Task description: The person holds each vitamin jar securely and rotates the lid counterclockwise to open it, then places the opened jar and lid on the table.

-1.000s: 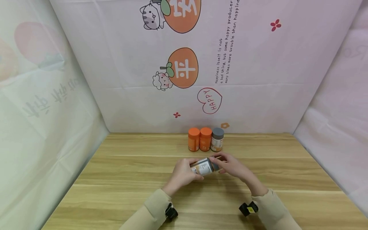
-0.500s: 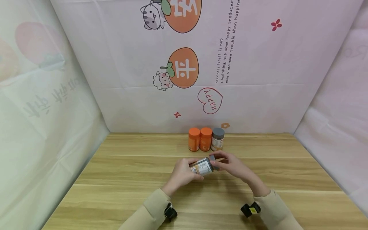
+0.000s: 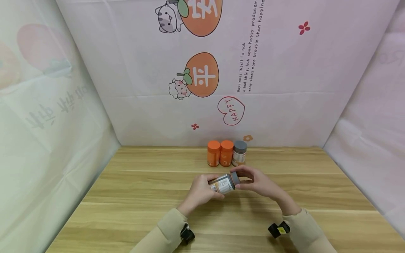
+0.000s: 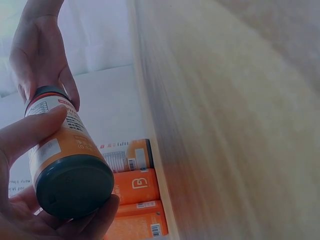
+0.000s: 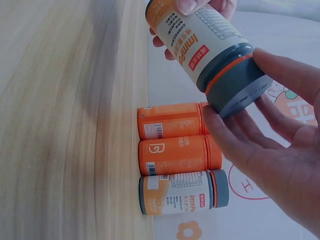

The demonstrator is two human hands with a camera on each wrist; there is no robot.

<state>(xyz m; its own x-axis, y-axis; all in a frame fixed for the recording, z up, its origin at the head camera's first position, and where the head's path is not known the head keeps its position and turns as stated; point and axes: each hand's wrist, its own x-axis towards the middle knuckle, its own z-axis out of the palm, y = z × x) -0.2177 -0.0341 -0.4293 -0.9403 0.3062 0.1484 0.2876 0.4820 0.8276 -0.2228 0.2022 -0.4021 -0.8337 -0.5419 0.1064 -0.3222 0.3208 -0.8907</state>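
One labelled bottle tilts between my two hands, held above the table, with its cap end the higher. Its wrap is white and orange, with a red patch and fine print; the base is dark grey, and a thin orange-red ring shows beneath the grey cap. My left hand is curled round the body near the base. The thumb and fingertips of my right hand are drawn in around the cap, which sits on the bottle.

The tabletop is pale wood with long, streaky grain. Behind it rises a white backdrop printed with orange fruits, red flowers and a heart reading HAPPY. White cloths hang at both sides.

Just beyond my hands, near the rear edge, two orange bottles and a grey-capped bottle stand upright in a close row. The side edges slant outward toward me along the cloths; the front edge is out of view. Wide stretches of wood lie to either side of my sleeved arms, with more between them.
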